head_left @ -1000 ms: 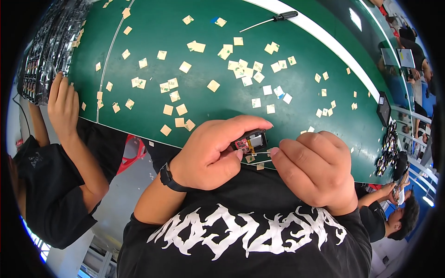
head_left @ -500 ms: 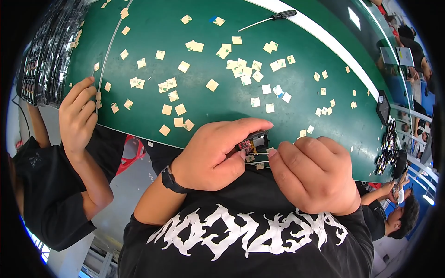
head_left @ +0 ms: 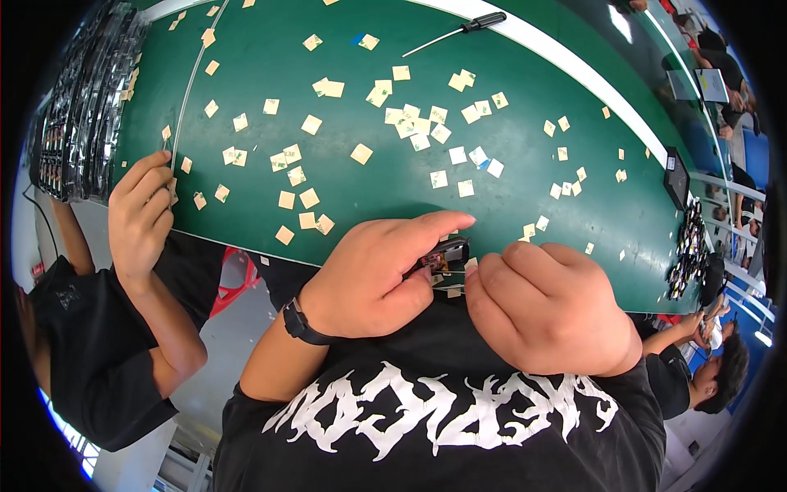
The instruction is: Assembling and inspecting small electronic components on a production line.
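Observation:
Near the table's front edge, my left hand (head_left: 369, 283), with a dark band on its wrist, is closed round a small black casing (head_left: 449, 246). The casing is open on one side, and a reddish circuit board shows within. My right hand (head_left: 557, 307) is closed, thumb and forefinger pinched on a thin metal tool (head_left: 451, 272) whose shaft reaches to the casing. Fingers hide most of the tool, so its kind is unclear. A small pale square (head_left: 470, 264) shows beside my right fingertips.
Many small cream stickers (head_left: 403, 123) lie scattered over the green table (head_left: 344, 193). A black-handled screwdriver (head_left: 459, 31) lies at the far side. Stacked clear trays (head_left: 78, 115) stand far left, where a co-worker's hand (head_left: 143, 205) reaches in. Small dark parts (head_left: 687, 250) are heaped at right.
The table and everything on it sit slightly further left in view. Both my hands keep their grips and stay almost in place; the casing looks slightly more tilted.

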Demonstrator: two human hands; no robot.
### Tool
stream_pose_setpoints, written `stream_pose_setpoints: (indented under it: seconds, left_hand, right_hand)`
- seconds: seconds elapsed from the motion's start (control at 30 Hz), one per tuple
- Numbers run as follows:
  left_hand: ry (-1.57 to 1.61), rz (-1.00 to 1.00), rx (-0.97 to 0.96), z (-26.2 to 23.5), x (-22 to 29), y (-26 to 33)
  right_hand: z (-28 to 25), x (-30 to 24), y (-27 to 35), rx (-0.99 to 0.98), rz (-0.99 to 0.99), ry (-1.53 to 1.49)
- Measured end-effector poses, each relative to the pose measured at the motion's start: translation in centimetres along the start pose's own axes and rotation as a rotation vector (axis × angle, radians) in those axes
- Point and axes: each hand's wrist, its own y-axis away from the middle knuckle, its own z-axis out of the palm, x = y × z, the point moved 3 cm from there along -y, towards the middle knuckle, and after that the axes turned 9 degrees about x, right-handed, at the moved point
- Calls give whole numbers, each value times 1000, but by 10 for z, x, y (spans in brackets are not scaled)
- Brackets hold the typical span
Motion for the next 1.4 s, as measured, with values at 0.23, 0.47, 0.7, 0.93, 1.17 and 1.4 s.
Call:
stream_pose_setpoints:
  seconds: [0.23, 0.47, 0.7, 0.93, 1.17, 1.4]
  left_hand:
    - [80, -44, 15, -6, 0, 1]
    - [178, -241, 74, 1, 4, -5]
    - [230, -348, 258, 12, 1, -4]
    - [225, -371, 399, 21, 12, -3]
    - [366, -371, 412, 40, 40, -3]
    - [368, -364, 449, 57, 51, -6]
  right_hand:
    - [-6, 19, 14, 177, 251, -66]
    - [-1, 39, 92, 354, 705, -137]
    - [-15, 54, 185, 492, 1116, -9]
    - [-15, 52, 236, 677, 1352, -69]
    - [6, 32, 180, 785, 1309, -687]
    - [8, 32, 184, 735, 1279, -755]
